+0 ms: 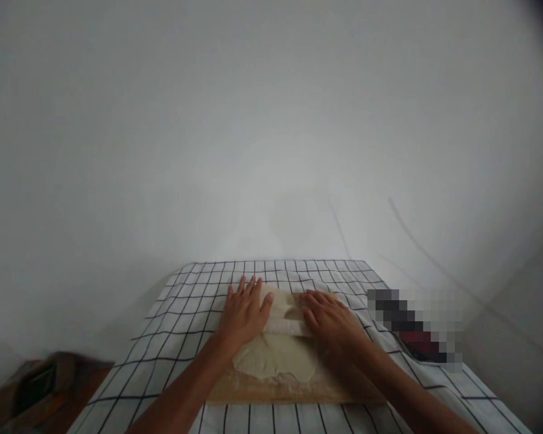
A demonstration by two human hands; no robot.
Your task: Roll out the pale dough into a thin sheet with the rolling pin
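Pressing flat, your left hand (243, 314) and right hand (329, 319) rest with fingers spread wide on the rolling pin (286, 326) over dough (276, 355) on the board (294, 392).

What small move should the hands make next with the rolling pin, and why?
Probably roll the pin toward the body. Left hand and right hand lie flat on it, at the far part of the dough; most of the sheet lies nearer, on the board.
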